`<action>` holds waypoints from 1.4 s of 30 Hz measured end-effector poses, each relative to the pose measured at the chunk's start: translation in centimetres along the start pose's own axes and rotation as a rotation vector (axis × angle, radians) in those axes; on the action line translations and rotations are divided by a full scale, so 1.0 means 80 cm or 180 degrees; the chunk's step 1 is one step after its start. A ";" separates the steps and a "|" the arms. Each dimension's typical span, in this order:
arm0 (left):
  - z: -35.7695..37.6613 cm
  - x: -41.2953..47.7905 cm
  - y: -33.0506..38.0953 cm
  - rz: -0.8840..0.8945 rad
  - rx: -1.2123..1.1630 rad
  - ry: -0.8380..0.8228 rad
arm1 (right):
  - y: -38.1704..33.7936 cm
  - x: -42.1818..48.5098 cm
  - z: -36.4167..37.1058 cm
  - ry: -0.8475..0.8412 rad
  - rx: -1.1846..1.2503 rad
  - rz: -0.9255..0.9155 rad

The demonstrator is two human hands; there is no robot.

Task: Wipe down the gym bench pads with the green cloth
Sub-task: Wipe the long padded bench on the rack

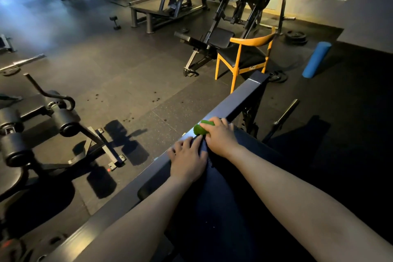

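Our two bare forearms reach out from the bottom of the frame over a dark navy padded bench surface (225, 193) in a dimly lit gym. Our left hand (188, 160) lies flat, fingers straight and slightly spread, holding nothing and resting where the pad's edge meets a long grey square-section steel beam (240, 100) that runs diagonally alongside it. Just beyond, our right hand (221, 136) is curled around a bunched bright green cloth (201, 128), gripping it against the top end of the pad, beside the beam; the cloth shows past the thumb side of the fist. The two hands sit close together, nearly touching.

Past the end of the beam stands an orange wooden armchair with a black seat (244, 55), and to its right a light blue foam roller (316, 59) lies on the black rubber floor (127, 70). A steel barbell (282, 119) lies on the floor to the right of the bench. At left, a machine's black cylindrical roller pads (66, 121) catch the light.
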State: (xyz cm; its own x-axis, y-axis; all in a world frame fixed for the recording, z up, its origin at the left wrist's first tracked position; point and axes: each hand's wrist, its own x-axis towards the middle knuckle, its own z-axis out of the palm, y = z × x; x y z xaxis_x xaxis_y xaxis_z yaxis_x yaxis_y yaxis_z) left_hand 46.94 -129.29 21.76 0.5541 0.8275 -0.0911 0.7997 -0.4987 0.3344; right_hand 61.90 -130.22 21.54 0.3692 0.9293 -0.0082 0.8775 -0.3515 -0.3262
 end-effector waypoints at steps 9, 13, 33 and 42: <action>0.015 0.008 -0.004 0.0148 -0.0004 0.0165 | 0.048 0.022 -0.014 0.0393 -0.0058 0.0857; 0.015 0.008 -0.005 0.0177 -0.0014 0.0197 | 0.066 0.018 -0.016 0.0505 -0.0041 0.1401; 0.023 0.011 -0.007 0.0211 -0.0075 0.0240 | 0.056 -0.032 -0.023 0.0689 0.0471 0.1042; 0.025 0.012 -0.006 0.0231 -0.0003 0.0285 | 0.060 -0.043 -0.022 0.0719 -0.0216 0.1217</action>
State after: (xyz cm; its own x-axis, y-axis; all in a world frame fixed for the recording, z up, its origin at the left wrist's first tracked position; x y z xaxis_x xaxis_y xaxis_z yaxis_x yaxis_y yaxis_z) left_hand 47.51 -128.77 19.63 0.5875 0.8090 0.0176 0.7580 -0.5579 0.3379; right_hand 65.37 -135.33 21.68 0.7219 0.6858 0.0928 0.6803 -0.6786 -0.2771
